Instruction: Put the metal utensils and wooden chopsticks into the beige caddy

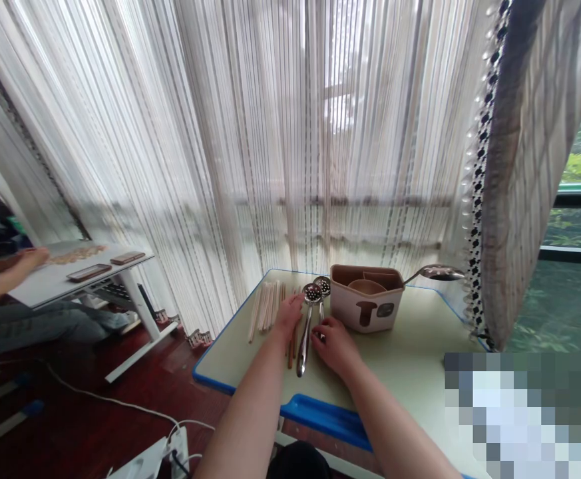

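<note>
My left hand (288, 315) lies flat, fingers stretched out, on a row of chopsticks (266, 307) spread on a pale green table (410, 362) with a blue rim. My right hand (334, 344) rests next to it with its fingers curled at the handle of a slotted metal spoon (308, 319). Whether it grips the handle is hard to tell. A second slotted spoon (323, 286) lies just behind. A beige cutlery holder (366, 297) with compartments stands to the right of the spoons.
A metal ladle (432, 272) lies behind the holder. Sheer curtains (250, 153) hang right behind the table. At the left another person's arm (5, 276) rests on a white table (65, 274). Cables and a power strip (170, 447) lie on the wooden floor.
</note>
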The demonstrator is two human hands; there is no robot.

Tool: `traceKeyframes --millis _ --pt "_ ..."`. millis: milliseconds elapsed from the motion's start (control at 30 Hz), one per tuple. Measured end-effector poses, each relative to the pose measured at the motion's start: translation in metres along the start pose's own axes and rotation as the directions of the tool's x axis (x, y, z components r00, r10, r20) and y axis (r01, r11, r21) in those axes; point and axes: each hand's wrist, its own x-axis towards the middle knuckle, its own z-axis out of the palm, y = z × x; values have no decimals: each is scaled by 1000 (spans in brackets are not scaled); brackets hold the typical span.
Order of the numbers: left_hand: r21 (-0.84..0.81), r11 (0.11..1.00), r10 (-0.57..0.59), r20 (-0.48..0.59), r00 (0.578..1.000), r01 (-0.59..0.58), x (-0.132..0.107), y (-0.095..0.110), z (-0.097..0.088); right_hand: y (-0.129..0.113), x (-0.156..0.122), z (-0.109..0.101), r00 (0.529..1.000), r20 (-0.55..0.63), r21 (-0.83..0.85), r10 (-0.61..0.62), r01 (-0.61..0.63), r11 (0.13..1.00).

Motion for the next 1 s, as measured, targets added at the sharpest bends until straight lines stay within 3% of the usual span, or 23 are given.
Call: traceKeyframes --millis 167,467,600,1000 --pt "-234 937 -256 44 966 259 -5 12 0 -2 1 -2 998 65 17 19 -20 1000" --pt "-381 826 -390 146 909 416 0 16 -8 0 4 -1 997 62 34 49 -51 998" --pt "-408 803 -422 123 898 434 3 12 -8 3 5 0 997 57 59 51 -55 997" --pt "-392 836 -375 100 922 383 1 8 -2 1 2 -2 999 21 53 50 -51 997"
